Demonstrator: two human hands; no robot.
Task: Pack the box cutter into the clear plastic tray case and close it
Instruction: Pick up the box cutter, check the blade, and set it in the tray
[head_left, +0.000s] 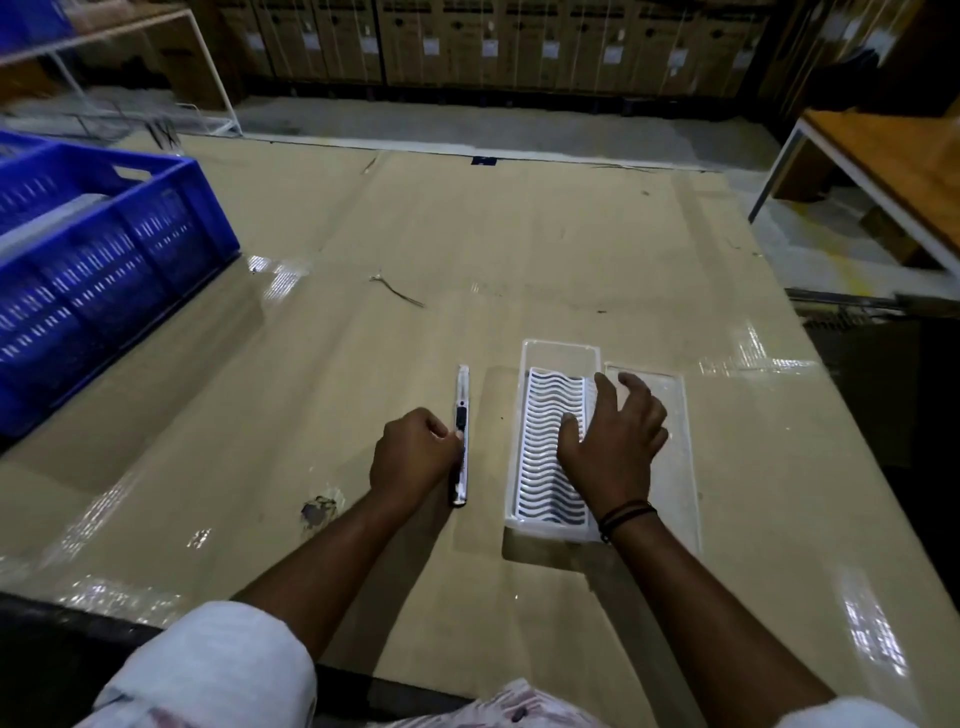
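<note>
While left hand grips cutter — open tabletop.

Clear plastic tray case, glossy taped cardboard table

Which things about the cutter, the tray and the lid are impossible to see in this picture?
Head view only:
- Box cutter: middle hidden by left hand; blade state too small.
- Tray: right part of the wavy insert covered by right hand.
- Clear lid: edges faint, hinge unclear.
</note>
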